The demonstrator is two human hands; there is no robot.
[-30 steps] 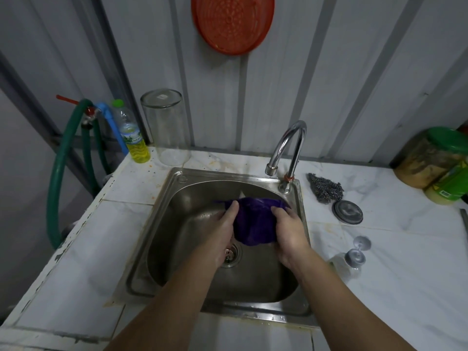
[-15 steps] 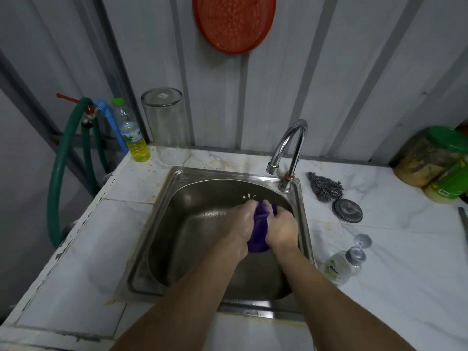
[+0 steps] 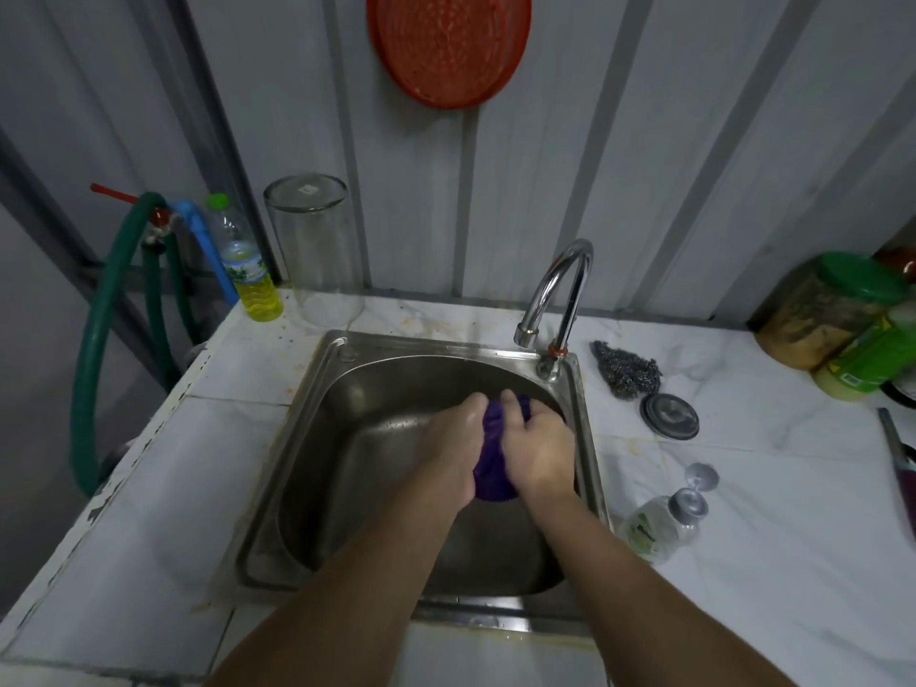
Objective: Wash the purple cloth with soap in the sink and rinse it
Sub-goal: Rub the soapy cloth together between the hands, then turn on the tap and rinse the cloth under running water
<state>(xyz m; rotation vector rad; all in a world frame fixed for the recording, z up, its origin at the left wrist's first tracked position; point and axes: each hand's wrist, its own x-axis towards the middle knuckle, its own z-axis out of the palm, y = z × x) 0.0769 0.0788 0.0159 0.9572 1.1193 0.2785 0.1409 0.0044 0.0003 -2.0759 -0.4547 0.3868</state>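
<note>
1. Nearest, both forearms reach in over the front rim of the sink; keeping the elbows low should let the wrists work without strain.
2. The left hand and right hand are pressed close together, fingers curled round the cloth, which is bunched between the palms over the right half of the basin.
3. This looks like the scrubbing or wringing step. To do it well, rub the two halves of the bunch against each other, then shift the grip so fresh folds come to the outside.
4. Keep the bundle low over the basin so drips and suds fall inside, not on the counter.
5. The soap bottle lies just right of the sink, cap open, near enough for more if the lather runs thin.
6. Farther back the tap arches above the hands. I cannot tell whether water is running; for rinsing, hold the cloth under the spout and squeeze until it runs clear.
</note>
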